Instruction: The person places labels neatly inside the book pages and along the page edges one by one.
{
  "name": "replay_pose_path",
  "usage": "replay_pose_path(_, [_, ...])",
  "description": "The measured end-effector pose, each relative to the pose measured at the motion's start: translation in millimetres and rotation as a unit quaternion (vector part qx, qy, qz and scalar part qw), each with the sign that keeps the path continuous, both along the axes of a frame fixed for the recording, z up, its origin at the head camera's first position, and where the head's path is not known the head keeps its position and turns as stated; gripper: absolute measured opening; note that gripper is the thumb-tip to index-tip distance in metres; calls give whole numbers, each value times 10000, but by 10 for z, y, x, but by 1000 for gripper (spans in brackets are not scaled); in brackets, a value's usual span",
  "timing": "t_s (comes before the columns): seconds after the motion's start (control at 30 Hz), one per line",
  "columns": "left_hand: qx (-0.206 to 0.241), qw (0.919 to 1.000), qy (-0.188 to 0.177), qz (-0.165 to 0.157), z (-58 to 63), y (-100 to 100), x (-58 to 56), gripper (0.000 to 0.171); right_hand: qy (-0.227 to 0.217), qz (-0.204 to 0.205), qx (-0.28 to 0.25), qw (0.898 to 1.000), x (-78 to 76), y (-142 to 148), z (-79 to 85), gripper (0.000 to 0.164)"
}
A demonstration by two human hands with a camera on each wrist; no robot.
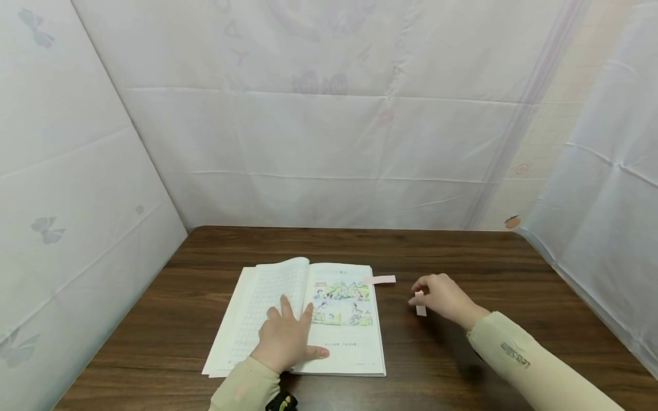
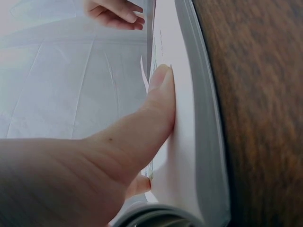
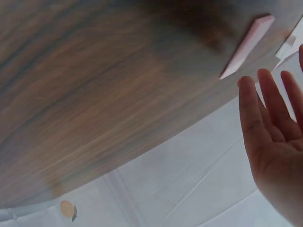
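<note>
An open picture book (image 1: 354,354) lies on the table, lined paper on its left side and coloured drawings on its right page. My left hand (image 1: 283,337) rests spread over the inner fold, thumb on the right page. In the left wrist view the thumb of that hand (image 2: 137,127) lies along the page near the book's lower edge. A pink paper strip (image 1: 382,279) sticks out from the right page's upper edge. To the right, my right hand (image 1: 444,297) hovers over a small pink sticky-note pad (image 3: 248,46), fingers loosely bent and apart from it in the right wrist view.
The dark wooden table (image 1: 216,251) carries the book and the pad. White patterned cloth (image 1: 329,137) hangs behind the table and along both sides. A black band with a yellow mark (image 1: 281,402) sits at the left wrist.
</note>
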State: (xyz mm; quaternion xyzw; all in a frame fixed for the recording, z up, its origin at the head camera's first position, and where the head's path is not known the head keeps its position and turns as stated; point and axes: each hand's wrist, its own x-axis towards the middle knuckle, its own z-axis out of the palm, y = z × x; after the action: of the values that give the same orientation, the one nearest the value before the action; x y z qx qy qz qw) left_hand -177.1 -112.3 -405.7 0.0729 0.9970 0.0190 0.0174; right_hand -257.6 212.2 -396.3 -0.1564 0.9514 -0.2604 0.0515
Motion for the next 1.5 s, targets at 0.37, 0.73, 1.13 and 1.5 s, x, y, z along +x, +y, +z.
replay_pose_path(0.37, [28, 10000, -22, -15, -5, -9, -4, 102, 258, 340, 562, 9975, 89, 109, -137, 43])
replay_pose_path(0.73, [-122, 9999, -6, -28, -22, 1, -8, 101, 565, 639, 628, 9944, 87, 160, -179, 30])
replay_pose_path(1.13, [-89, 10000, -38, -17, -6, -5, 3, 101, 483, 1013, 847, 9901, 42, 174, -148, 25])
replay_pose_path(1.5, [-102, 9999, 51, -61, -8, -1, 13, 101, 450, 1182, 1097, 9859, 31, 162, -84, 28])
